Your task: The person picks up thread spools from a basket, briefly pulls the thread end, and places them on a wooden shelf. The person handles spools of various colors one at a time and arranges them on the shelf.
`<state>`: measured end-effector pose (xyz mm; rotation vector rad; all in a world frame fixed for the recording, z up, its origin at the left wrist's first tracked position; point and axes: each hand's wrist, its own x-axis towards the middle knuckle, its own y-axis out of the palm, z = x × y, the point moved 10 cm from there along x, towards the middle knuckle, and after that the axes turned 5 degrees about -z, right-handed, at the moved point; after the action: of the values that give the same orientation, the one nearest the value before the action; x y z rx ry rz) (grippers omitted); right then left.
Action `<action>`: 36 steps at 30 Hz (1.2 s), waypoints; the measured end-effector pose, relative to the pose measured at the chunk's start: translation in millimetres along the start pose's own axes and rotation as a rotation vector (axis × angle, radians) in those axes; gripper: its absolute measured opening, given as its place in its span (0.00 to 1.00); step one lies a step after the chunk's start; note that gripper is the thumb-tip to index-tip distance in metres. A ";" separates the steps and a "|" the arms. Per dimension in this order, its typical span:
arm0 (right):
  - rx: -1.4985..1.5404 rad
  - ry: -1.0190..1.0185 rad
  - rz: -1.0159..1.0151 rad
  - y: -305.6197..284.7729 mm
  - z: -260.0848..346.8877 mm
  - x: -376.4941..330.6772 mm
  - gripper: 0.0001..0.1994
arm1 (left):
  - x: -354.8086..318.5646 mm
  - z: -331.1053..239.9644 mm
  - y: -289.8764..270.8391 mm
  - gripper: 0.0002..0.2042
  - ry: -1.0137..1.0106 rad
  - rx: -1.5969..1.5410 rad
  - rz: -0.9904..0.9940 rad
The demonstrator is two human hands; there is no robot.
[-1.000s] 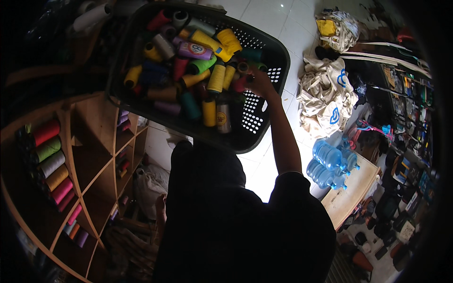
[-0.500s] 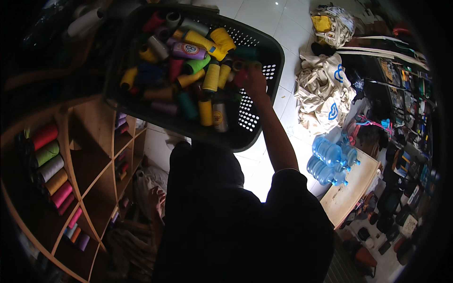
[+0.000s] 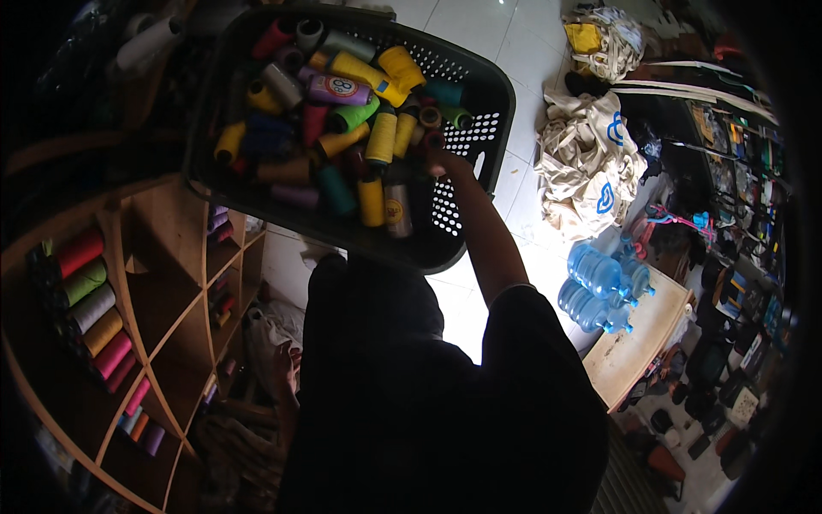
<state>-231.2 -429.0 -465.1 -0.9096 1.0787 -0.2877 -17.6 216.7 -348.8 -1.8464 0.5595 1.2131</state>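
R arm is stretching fwd & slightly L, R hand [image 3: 443,164] dipping into the dark basket [image 3: 508,94] among thread spools; L hand [image 3: 283,367] is hanging low near the shelf [image 3: 177,317]. A yellow spool [image 3: 382,138] is pointing approx. fwd–back, a purple spool [image 3: 338,89] lying crosswise. Shadow's hiding fingers; can't tell either hand's openness or hold.

Remotely, I identify a dark perforated basket [image 3: 505,128] carrying thread spools [image 3: 382,139]. I locate a red spool [image 3: 272,38] near its far-left corner, a teal spool [image 3: 443,91] near its far-right corner, a silver spool [image 3: 398,211] by its near edge.
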 end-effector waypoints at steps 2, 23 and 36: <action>-0.032 0.042 -0.134 -6.4 -10.3 5.9 0.14 | 5.0 3.8 2.3 0.18 -0.034 -0.109 0.014; 0.769 0.139 -0.822 -207.3 6.8 -160.2 0.11 | -32.0 -186.8 -8.6 0.14 0.715 -0.053 -0.228; 1.423 -0.465 0.000 -292.7 293.8 -249.2 0.10 | -290.3 -409.5 17.3 0.32 1.387 -0.299 0.202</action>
<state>-37.3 -312.3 -37.5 0.3147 0.2414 -0.6729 59.2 -155.2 -20.1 -2.7752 1.3451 -0.1043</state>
